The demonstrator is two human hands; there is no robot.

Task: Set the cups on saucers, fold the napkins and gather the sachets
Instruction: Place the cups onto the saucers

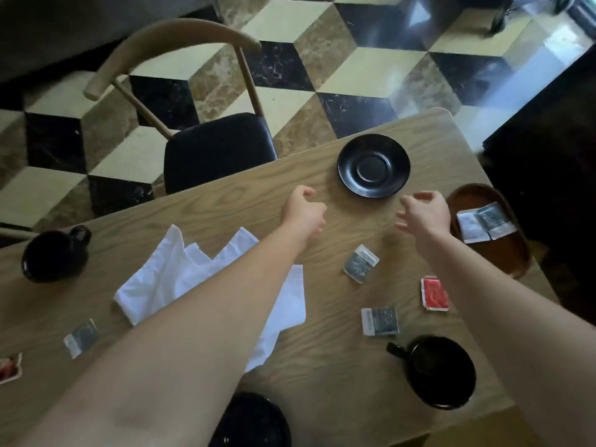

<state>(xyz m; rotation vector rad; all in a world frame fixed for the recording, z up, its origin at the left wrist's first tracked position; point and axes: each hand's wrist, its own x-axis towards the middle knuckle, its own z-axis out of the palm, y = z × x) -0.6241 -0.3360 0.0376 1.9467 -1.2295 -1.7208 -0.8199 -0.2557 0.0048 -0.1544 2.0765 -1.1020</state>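
Note:
A black saucer (374, 166) lies bare near the table's far edge. My left hand (303, 209) hovers just left of it, fingers loosely curled, holding nothing. My right hand (424, 211) hovers to its right, fingers relaxed and apart, also holding nothing. One black cup (54, 254) stands at the far left, another black cup (440, 371) at the near right. A second black saucer (254, 421) sits at the near edge, partly under my left arm. Crumpled white napkins (180, 275) lie under my left forearm. Grey sachets (361, 262) (380, 321) (80, 338) and red sachets (434, 293) (9, 367) are scattered about.
A brown oval tray (477, 195) at the right edge holds two grey-and-white sachets (485, 222). A chair with a black seat (216, 146) stands beyond the wooden table (245, 195). The floor is checkered tile.

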